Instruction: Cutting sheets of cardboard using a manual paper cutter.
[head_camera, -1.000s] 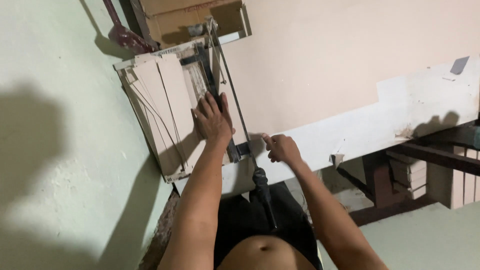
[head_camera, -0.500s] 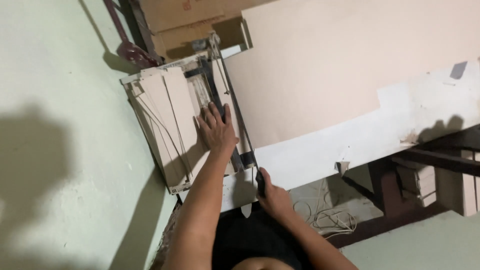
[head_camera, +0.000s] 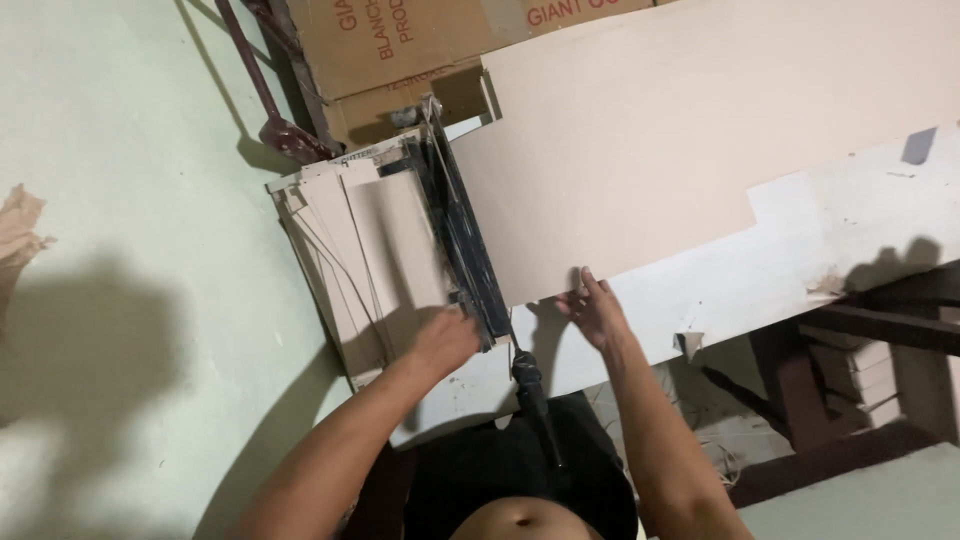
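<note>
1. Head view: a guillotine paper cutter (head_camera: 465, 240) is seen lying on a white table (head_camera: 850, 225), with its dark blade arm running toward the person and ending in a black handle (head_camera: 530, 385).
2. A stack of cut beige strips (head_camera: 365, 250) is piled on the cutter's left side, some of them fanned out at the edges.
3. The left hand (head_camera: 445, 340) is laid on the near end of that stack, just beside the blade arm; it is blurred, so the spread of its fingers cannot be told, and nothing is seen gripped in it.
4. A large beige cardboard sheet (head_camera: 680, 140) is spread across the table to the right of the blade.
5. The right hand (head_camera: 592, 310) is set at the sheet's near edge, fingers spread and resting on it, not closed around anything.
6. Brown cardboard boxes (head_camera: 400, 50) are stacked beyond the cutter, and a pale green wall (head_camera: 120, 200) is seen on the left.
</note>
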